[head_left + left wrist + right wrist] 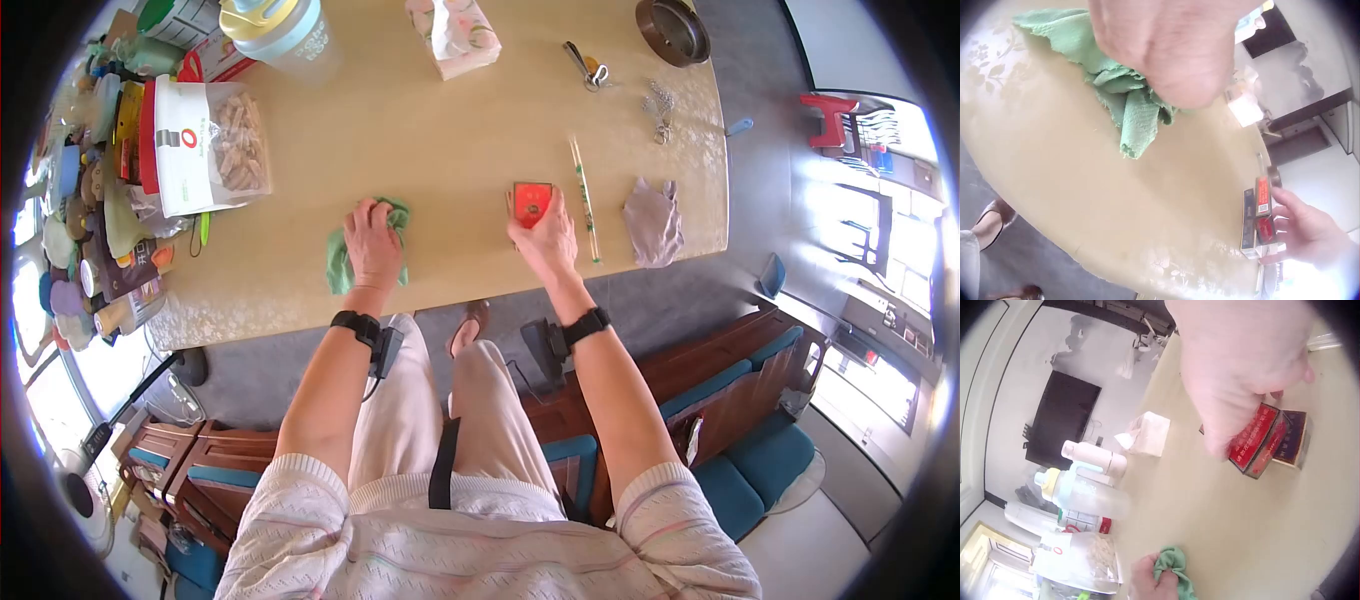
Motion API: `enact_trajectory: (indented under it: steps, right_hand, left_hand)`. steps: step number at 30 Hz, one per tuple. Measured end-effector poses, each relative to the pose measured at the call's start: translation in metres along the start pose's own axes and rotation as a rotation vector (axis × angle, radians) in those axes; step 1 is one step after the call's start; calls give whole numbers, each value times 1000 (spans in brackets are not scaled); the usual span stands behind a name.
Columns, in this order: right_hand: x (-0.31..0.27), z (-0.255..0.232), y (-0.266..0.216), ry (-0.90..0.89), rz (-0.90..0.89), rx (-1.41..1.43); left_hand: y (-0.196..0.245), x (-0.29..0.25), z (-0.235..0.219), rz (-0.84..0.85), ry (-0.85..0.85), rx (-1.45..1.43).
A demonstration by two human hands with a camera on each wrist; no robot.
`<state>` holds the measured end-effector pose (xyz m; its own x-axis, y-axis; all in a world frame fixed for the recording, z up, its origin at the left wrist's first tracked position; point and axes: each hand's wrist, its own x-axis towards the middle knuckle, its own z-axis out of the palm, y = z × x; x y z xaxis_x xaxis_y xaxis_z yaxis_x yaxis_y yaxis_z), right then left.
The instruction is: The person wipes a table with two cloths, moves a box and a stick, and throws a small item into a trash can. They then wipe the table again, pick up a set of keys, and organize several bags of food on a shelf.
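At the near edge of the beige table [450, 150], my left hand [372, 242] lies on a crumpled green cloth [340, 262] with its fingers curled into the fabric. The left wrist view shows the cloth [1129, 109] bunched under my left hand [1166, 44]. My right hand [543, 235] grips a small red box [532, 200] that stands on the table to the right of the cloth. In the right wrist view my right hand's [1241, 369] fingers wrap over the red box [1266, 442], and the green cloth [1172, 565] shows at the bottom.
A thin stick [585, 200] and a grey cloth [652, 220] lie right of the box. Farther back are a snack bag [210, 145], a lidded tumbler [285, 35], a tissue pack [455, 35], keys [590, 70] and a dark bowl [672, 30]. Clutter lines the left edge.
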<state>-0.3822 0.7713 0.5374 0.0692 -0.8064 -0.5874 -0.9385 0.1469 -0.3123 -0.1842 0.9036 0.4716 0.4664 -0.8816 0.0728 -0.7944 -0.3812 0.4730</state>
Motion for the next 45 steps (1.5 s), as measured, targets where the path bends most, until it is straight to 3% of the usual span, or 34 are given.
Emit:
enact_trajectory:
  steps: [5, 8, 12, 14, 17, 19, 22, 23, 25, 27, 29, 30, 32, 33, 35, 36, 38, 42, 45]
  right_hand:
    - [-11, 20, 2, 158, 19, 10]
    - [-15, 23, -13, 206, 62, -167]
    - [3, 33, -3, 203, 63, -200]
    - [6, 36, -1, 265, 45, -110]
    - [6, 37, -18, 222, -80, 77]
    - [-6, 28, -61, 182, -108, 123]
    - [-12, 34, -106, -306, -226, 757]
    - [-12, 39, -118, -314, -230, 746]
    - [-17, 47, -139, -572, -190, 1006]
    - [-21, 54, -151, -647, -196, 981]
    - [-26, 65, -158, -725, -169, 992]
    - [-30, 71, -159, -737, -167, 980]
    - [-39, 83, -164, -707, -247, 847]
    - [-46, 90, -169, -726, -252, 841]
    - [-63, 107, -181, -666, -370, 700]
    - [-72, 117, -187, -690, -378, 694]
    - [-88, 132, -199, -522, -448, 400]
    - [-107, 149, -215, -519, -467, 258]
    - [-112, 166, -215, -435, -596, 199]
  left_hand:
    - [-2, 1, 0, -13, -25, -18]
    - [-2, 1, -1, -4, -41, -33]
    - [-9, 2, 0, 19, -24, -13]
    - [-7, 1, 1, -17, -59, -67]
    - [-6, 0, 0, -43, -21, -102]
    - [-8, -3, -9, -18, -47, -135]
    - [-15, -17, -21, 42, -121, -227]
    - [-17, -22, -24, 76, -173, -279]
    - [-18, -27, -39, 75, -197, -318]
    - [-24, -25, -59, 71, -213, -356]
    - [-39, -24, -78, -141, -217, -609]
    - [-48, -25, -84, -156, -211, -611]
    - [-66, -24, -97, -630, -205, -1349]
    - [-68, -19, -113, -641, -187, -1343]
    - [-70, -13, -141, -763, -257, -1722]
    - [-76, -18, -141, -774, -231, -1715]
    - [-86, -27, -140, -827, -275, -1714]
    - [-105, -41, -149, -868, -200, -1766]
    - [-117, -42, -156, -824, -234, -1638]
